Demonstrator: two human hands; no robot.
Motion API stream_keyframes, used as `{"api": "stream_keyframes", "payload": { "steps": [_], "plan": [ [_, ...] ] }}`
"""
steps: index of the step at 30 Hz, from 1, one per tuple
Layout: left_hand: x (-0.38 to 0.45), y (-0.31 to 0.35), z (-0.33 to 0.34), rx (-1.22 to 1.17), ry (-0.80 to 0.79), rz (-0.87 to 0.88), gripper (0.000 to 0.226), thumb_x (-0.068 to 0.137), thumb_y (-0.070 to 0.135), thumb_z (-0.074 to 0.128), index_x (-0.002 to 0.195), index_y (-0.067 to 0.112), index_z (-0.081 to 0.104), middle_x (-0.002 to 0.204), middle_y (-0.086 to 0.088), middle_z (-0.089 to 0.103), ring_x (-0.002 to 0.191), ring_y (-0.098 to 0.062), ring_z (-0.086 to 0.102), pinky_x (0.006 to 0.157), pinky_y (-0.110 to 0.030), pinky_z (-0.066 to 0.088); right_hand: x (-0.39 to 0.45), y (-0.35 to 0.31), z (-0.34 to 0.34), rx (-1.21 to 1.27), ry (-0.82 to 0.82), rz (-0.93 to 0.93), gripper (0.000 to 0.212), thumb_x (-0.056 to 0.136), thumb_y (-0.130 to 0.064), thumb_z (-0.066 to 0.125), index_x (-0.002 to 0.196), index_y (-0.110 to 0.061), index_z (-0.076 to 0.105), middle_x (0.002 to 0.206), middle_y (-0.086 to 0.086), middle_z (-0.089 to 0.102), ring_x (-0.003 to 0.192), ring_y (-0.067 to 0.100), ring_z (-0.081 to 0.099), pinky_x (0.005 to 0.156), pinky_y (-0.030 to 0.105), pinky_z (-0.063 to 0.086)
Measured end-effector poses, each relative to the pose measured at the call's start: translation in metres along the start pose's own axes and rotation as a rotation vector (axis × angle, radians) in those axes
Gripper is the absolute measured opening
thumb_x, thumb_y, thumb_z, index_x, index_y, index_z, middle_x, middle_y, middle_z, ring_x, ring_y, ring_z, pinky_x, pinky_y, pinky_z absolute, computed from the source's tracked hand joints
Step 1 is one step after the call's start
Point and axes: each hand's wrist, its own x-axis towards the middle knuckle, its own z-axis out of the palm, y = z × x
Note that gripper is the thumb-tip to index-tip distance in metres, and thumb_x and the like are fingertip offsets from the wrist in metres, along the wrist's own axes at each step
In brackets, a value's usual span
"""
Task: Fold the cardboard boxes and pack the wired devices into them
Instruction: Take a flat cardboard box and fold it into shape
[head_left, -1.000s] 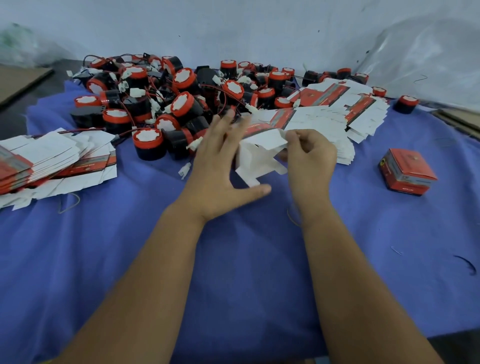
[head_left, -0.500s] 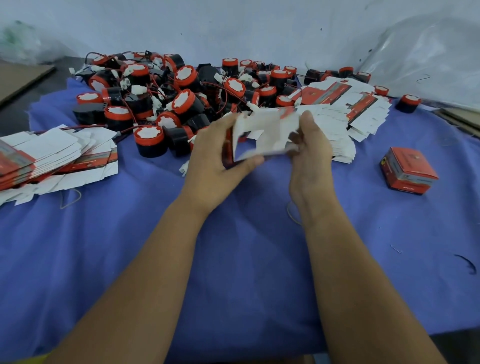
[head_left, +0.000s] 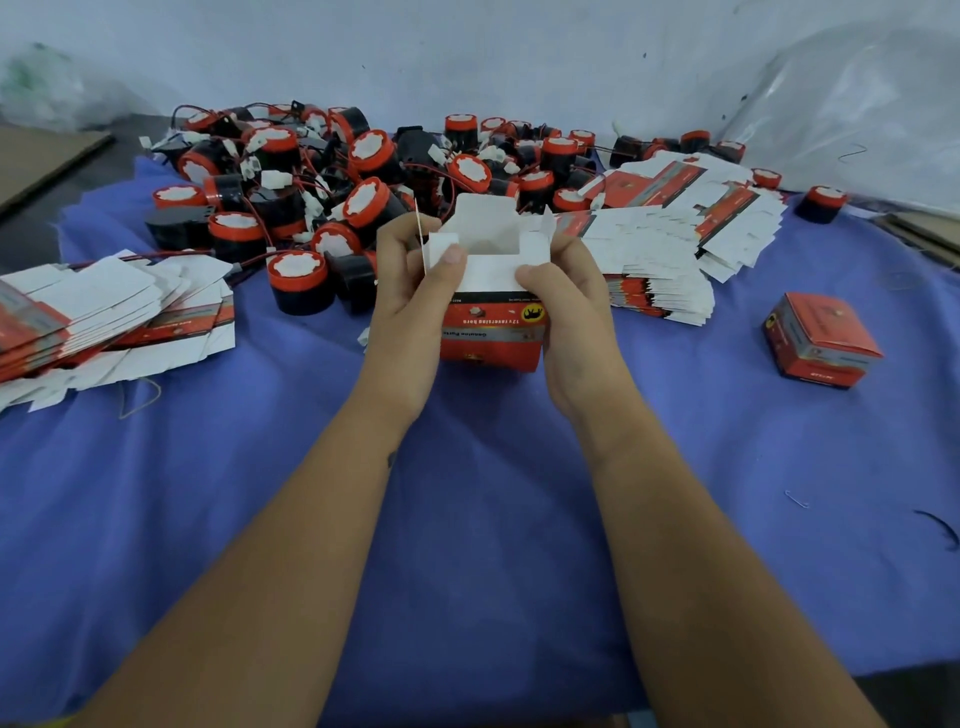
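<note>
I hold a red cardboard box (head_left: 491, 332) upright over the middle of the blue cloth, its white top flaps standing open. My left hand (head_left: 410, 283) grips its left side, thumb pressing a white flap. My right hand (head_left: 569, 291) grips its right side, thumb on the front flap. Behind the box lies a heap of black-and-red wired devices (head_left: 332, 176) with red wires and white plugs. Flat unfolded boxes are stacked at the left (head_left: 109, 312) and at the back right (head_left: 670, 244). One closed red box (head_left: 818, 340) sits at the right.
The blue cloth (head_left: 467, 519) covers the table to its near edge. A clear plastic sheet (head_left: 852, 104) lies at the back right against the white wall. Brown cardboard (head_left: 36, 156) lies at the far left. A lone device (head_left: 821, 202) stands at the back right.
The flat white blank that both hands were opening has been popped into a standing box and turned so its red printed side faces me; both hands now grip its sides.
</note>
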Motion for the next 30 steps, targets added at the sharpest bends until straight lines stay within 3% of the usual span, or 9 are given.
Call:
{"api": "stream_keyframes", "payload": {
  "steps": [4,8,11,14,17,20,23,26,30],
  "plan": [
    [-0.003,0.001,0.0,0.06,0.015,0.089,0.03,0.099,0.008,0.043,0.122,0.028,0.041,0.103,0.024,0.061,0.093,0.004,0.061,0.073,-0.017,0.052,0.0,0.002,0.004,-0.004,-0.022,-0.034,0.03,0.083,-0.016,0.057,0.111,-0.023,0.059,0.107,0.0,0.068,0.095,0.013,0.065,0.075,0.029,0.055],
    [-0.001,0.0,0.002,0.081,0.012,0.011,0.037,0.094,0.006,0.042,0.113,0.036,0.049,0.108,0.014,0.06,0.092,0.001,0.061,0.072,-0.021,0.053,0.0,0.008,0.005,-0.138,0.032,-0.036,0.032,0.081,-0.014,0.052,0.11,-0.024,0.06,0.105,-0.004,0.067,0.094,0.011,0.063,0.077,0.029,0.056],
    [-0.003,0.001,0.005,0.15,-0.011,0.026,0.04,0.097,0.005,0.039,0.119,0.037,0.047,0.121,0.014,0.056,0.112,-0.005,0.055,0.094,-0.029,0.051,0.0,0.01,0.008,-0.226,0.054,-0.103,0.035,0.082,-0.008,0.046,0.111,-0.024,0.056,0.095,-0.019,0.062,0.09,0.002,0.059,0.073,0.021,0.051],
    [-0.003,0.0,0.004,0.319,-0.009,0.16,0.045,0.097,0.0,0.035,0.124,0.037,0.041,0.128,0.017,0.048,0.128,-0.01,0.045,0.113,-0.038,0.038,-0.002,0.012,0.007,-0.303,0.026,-0.2,0.042,0.087,0.002,0.041,0.113,-0.03,0.049,0.102,-0.019,0.057,0.095,-0.003,0.055,0.079,0.017,0.048],
    [-0.001,-0.003,0.003,0.228,-0.004,0.032,0.037,0.1,0.011,0.036,0.124,0.037,0.045,0.13,0.013,0.052,0.125,-0.013,0.049,0.109,-0.044,0.043,0.0,0.014,0.008,-0.365,0.0,-0.167,0.043,0.089,0.001,0.039,0.113,-0.033,0.048,0.108,-0.018,0.057,0.098,-0.002,0.055,0.082,0.017,0.049],
    [0.0,-0.003,0.003,-0.07,0.005,-0.138,0.037,0.107,0.038,0.026,0.127,0.033,0.056,0.13,0.001,0.065,0.12,-0.018,0.061,0.095,-0.035,0.054,0.002,0.016,0.008,-0.278,0.055,-0.081,0.039,0.086,-0.005,0.041,0.106,-0.034,0.057,0.101,-0.015,0.063,0.098,0.008,0.059,0.083,0.029,0.054],
    [0.001,-0.001,0.003,-0.061,0.029,-0.196,0.037,0.106,0.032,0.031,0.115,0.04,0.065,0.116,0.008,0.072,0.106,-0.011,0.068,0.078,-0.024,0.055,0.004,0.017,0.007,-0.227,0.085,-0.022,0.038,0.083,-0.007,0.043,0.096,-0.037,0.062,0.093,-0.015,0.066,0.092,0.011,0.061,0.078,0.033,0.055],
    [0.002,-0.002,0.002,-0.012,0.017,-0.182,0.041,0.102,0.023,0.033,0.111,0.045,0.066,0.119,0.009,0.069,0.11,-0.012,0.065,0.082,-0.027,0.053,0.006,0.019,0.007,-0.222,0.099,0.004,0.038,0.084,-0.001,0.042,0.1,-0.028,0.063,0.091,-0.012,0.066,0.088,0.011,0.06,0.075,0.03,0.053],
    [0.002,-0.001,0.003,0.03,0.04,-0.131,0.041,0.096,0.023,0.034,0.112,0.045,0.066,0.12,0.01,0.069,0.111,-0.01,0.064,0.08,-0.023,0.053,0.008,0.019,0.011,-0.243,0.171,0.044,0.039,0.085,0.0,0.041,0.103,-0.025,0.064,0.1,-0.003,0.067,0.095,0.019,0.062,0.078,0.036,0.055]
  ]
}}
